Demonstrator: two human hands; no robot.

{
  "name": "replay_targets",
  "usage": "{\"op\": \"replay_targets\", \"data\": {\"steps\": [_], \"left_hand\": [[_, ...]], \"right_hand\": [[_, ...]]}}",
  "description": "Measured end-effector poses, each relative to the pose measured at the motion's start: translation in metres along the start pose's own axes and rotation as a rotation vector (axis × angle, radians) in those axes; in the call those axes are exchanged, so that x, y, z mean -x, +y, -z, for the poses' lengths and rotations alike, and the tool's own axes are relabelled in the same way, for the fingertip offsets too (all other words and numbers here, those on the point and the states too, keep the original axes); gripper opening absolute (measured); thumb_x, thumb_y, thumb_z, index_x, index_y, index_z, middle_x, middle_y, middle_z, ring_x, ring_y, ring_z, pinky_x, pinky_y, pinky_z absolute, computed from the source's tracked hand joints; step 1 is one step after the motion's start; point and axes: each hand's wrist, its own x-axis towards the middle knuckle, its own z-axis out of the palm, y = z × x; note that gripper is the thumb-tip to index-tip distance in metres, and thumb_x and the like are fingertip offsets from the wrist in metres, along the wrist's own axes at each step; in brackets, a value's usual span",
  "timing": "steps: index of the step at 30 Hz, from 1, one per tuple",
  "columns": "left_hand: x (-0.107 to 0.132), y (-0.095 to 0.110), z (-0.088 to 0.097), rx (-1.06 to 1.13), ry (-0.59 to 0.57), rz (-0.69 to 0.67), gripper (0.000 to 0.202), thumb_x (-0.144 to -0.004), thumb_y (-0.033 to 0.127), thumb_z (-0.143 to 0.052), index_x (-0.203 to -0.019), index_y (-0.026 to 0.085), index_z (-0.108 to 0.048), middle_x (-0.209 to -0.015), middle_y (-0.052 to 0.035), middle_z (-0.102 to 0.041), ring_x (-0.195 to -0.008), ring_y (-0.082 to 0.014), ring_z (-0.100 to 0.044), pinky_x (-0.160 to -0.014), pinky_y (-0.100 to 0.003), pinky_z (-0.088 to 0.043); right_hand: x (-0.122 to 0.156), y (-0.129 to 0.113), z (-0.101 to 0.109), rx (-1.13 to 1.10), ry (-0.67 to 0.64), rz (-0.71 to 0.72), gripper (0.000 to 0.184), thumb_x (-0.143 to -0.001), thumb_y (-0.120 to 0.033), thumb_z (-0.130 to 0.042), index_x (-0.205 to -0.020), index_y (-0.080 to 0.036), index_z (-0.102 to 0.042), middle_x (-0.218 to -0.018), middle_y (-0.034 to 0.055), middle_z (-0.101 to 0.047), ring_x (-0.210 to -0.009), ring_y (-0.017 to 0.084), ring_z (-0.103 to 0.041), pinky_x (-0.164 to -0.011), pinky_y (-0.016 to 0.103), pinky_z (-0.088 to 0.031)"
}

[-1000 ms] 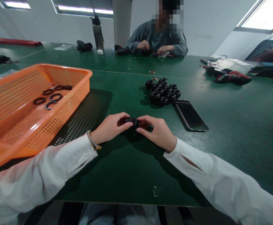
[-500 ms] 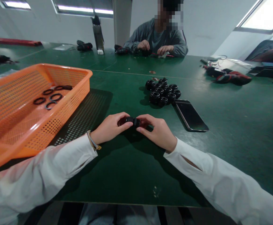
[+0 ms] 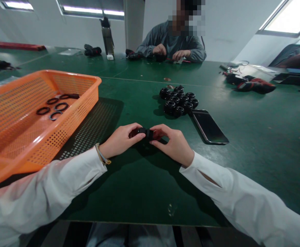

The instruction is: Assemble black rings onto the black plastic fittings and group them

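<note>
A small black round part (image 3: 145,132) is pinched between both hands just above the green table (image 3: 145,185). My left hand (image 3: 121,140) grips its left side with curled fingers. My right hand (image 3: 172,144) grips its right side the same way. A cluster of several similar black round parts (image 3: 179,100) lies farther back on the table. An orange perforated basket (image 3: 21,120) at the left holds several thin black rings (image 3: 54,106).
A dark phone (image 3: 208,126) lies face up right of my hands, touching the cluster. Another person (image 3: 173,44) sits at the far side, hands on small parts. A bottle (image 3: 107,37) stands at the back. Red and black tools (image 3: 253,84) lie far right.
</note>
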Motion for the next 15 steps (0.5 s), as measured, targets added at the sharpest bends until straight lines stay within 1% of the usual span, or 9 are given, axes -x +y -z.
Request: {"op": "replay_targets", "data": {"steps": [15], "left_hand": [[-0.0003, -0.0015, -0.0005, -0.023, 0.003, -0.010, 0.036, -0.082, 0.045, -0.043, -0.092, 0.015, -0.059, -0.081, -0.0038, -0.064, -0.075, -0.0193, -0.058, -0.064, -0.028, -0.041]], "right_hand": [[-0.0010, 0.0000, 0.0001, 0.046, 0.012, -0.016, 0.027, -0.071, -0.012, -0.068, -0.096, -0.020, -0.062, -0.078, -0.0006, -0.070, -0.071, 0.014, -0.067, -0.069, 0.028, -0.053]]}}
